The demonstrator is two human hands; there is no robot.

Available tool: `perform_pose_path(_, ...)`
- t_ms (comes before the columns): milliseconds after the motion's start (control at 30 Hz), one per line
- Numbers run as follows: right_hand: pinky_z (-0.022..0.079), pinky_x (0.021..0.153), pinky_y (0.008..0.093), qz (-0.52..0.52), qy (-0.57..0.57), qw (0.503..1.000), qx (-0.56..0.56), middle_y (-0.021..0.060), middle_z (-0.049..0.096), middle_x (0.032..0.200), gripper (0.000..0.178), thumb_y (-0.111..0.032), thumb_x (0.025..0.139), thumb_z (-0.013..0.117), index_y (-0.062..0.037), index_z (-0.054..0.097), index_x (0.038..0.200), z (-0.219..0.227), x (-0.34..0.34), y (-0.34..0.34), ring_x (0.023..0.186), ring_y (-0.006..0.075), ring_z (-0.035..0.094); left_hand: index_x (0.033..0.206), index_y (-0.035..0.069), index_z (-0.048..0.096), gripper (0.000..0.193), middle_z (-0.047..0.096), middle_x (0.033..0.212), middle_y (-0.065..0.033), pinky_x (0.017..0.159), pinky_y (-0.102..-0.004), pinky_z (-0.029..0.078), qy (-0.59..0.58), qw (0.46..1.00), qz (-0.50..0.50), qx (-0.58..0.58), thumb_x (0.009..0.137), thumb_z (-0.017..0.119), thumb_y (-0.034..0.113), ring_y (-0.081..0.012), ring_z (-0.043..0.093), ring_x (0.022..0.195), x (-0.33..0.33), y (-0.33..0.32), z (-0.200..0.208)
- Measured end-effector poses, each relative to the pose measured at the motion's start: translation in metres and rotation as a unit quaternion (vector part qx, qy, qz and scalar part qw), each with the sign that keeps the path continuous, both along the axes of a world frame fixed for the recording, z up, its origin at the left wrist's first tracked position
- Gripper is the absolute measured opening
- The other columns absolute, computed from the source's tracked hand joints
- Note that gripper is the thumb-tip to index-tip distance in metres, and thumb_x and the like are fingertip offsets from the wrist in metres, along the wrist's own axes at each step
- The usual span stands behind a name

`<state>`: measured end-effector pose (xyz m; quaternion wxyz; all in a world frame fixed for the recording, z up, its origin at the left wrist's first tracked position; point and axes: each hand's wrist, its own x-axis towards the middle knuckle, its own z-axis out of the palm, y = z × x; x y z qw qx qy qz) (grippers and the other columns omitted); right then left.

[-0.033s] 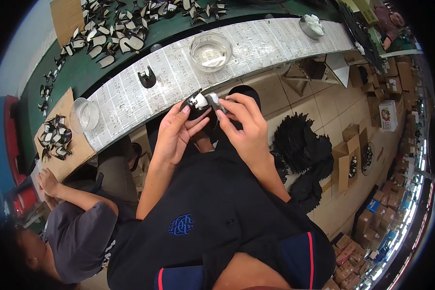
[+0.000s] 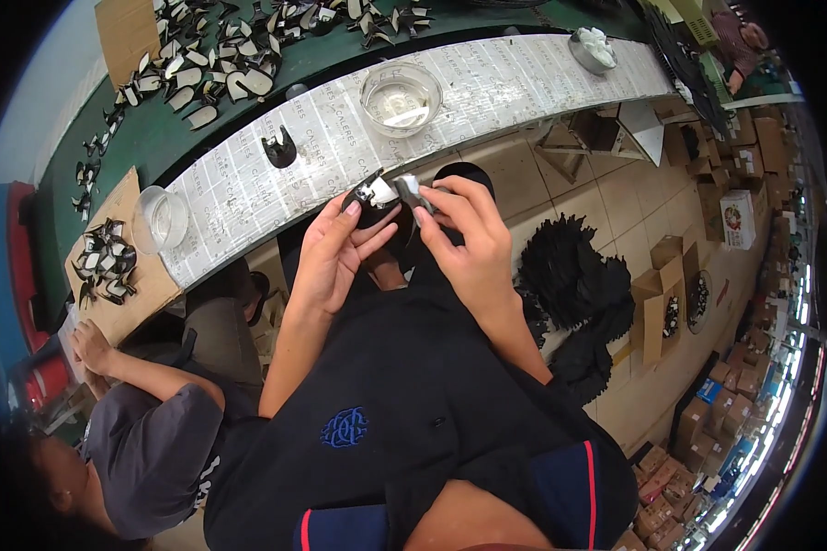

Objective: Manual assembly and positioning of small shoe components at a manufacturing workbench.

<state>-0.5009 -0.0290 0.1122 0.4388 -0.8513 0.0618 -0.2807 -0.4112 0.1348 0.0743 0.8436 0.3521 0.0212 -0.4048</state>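
My left hand (image 2: 329, 248) holds a glossy black, curved shoe part (image 2: 369, 195) with white patches, its thumb on the near side. Facing it, my right hand (image 2: 469, 225) pinches a small dark grey piece (image 2: 410, 195) with a white end between thumb and fingers. The white end is close to the black part; I cannot tell whether they touch. Both hands are just off the bench's near edge, above my lap. A similar glossy black part (image 2: 278, 147) lies on the bench, beyond my left hand.
The printed light-coloured bench (image 2: 225, 207) carries a round clear dish (image 2: 401, 99), another clear dish (image 2: 162, 219) and a bowl of white stuff (image 2: 594, 50). Several black parts (image 2: 239, 78) cover the green surface behind. A co-worker (image 2: 152, 450) sits at left. Black strips (image 2: 574, 285) hang at right.
My right hand has shifted very slightly to the right with the dark grey piece, which is tilted a little differently. The left hand and the black part have stayed in place.
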Motion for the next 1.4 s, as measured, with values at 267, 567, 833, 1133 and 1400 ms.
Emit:
perform_pose_path(267, 0.059, 0.071, 0.0309, -0.024, -0.020, 0.999, 0.021, 0.0150, 0.059, 0.110, 0.026, 0.002, 0.084, 0.072, 0.0025, 0.067, 0.109, 0.005, 0.001, 0.000, 0.087, 0.0236, 0.066, 0.132, -0.004, 0.046, 0.034, 0.058, 0.130, -0.0201, 0.102, -0.0425, 0.053, -0.005, 1.000, 0.000, 0.002, 0.104, 0.049, 0.014, -0.0347, 0.060, 0.122, -0.001, 0.000, 0.002)
perform_pose_path(567, 0.060, 0.071, 0.0293, -0.010, 0.003, 1.000, 0.001, 0.0135, 0.060, 0.111, 0.025, 0.002, 0.084, 0.072, 0.0019, 0.068, 0.109, -0.006, 0.002, -0.001, 0.087, 0.0210, 0.067, 0.130, -0.004, 0.047, 0.032, 0.059, 0.129, -0.0195, 0.102, -0.0428, 0.053, -0.009, 1.000, 0.006, 0.008, 0.104, 0.049, 0.015, -0.0348, 0.060, 0.121, 0.001, 0.000, 0.000)
perform_pose_path(833, 0.060, 0.071, 0.0295, -0.018, -0.020, 0.998, 0.056, 0.0151, 0.060, 0.111, 0.025, 0.002, 0.084, 0.072, 0.0018, 0.067, 0.108, 0.004, 0.001, 0.002, 0.087, 0.0256, 0.067, 0.133, -0.002, 0.046, 0.036, 0.060, 0.128, -0.0173, 0.103, -0.0417, 0.052, -0.019, 1.000, 0.008, 0.024, 0.103, 0.053, 0.016, -0.0307, 0.062, 0.119, -0.003, 0.001, -0.003)
perform_pose_path(1133, 0.060, 0.074, 0.0279, 0.040, 0.018, 0.996, 0.072, 0.0122, 0.062, 0.112, 0.025, 0.001, 0.085, 0.071, 0.0016, 0.069, 0.110, 0.007, 0.003, 0.010, 0.091, 0.0184, 0.068, 0.134, 0.003, 0.048, 0.034, 0.062, 0.123, -0.0110, 0.102, -0.0404, 0.053, -0.033, 0.999, -0.013, 0.029, 0.103, 0.055, 0.015, -0.0223, 0.064, 0.114, -0.004, 0.006, -0.004)
perform_pose_path(1400, 0.055, 0.085, 0.0254, 0.094, -0.002, 0.937, 0.337, 0.0110, 0.059, 0.118, 0.021, 0.003, 0.091, 0.066, 0.0070, 0.067, 0.111, 0.006, -0.005, -0.006, 0.102, 0.0143, 0.063, 0.134, 0.000, 0.048, 0.034, 0.061, 0.126, -0.0116, 0.102, -0.0413, 0.053, -0.037, 0.998, -0.012, 0.046, 0.103, 0.053, 0.014, -0.0252, 0.063, 0.116, -0.001, 0.010, -0.015)
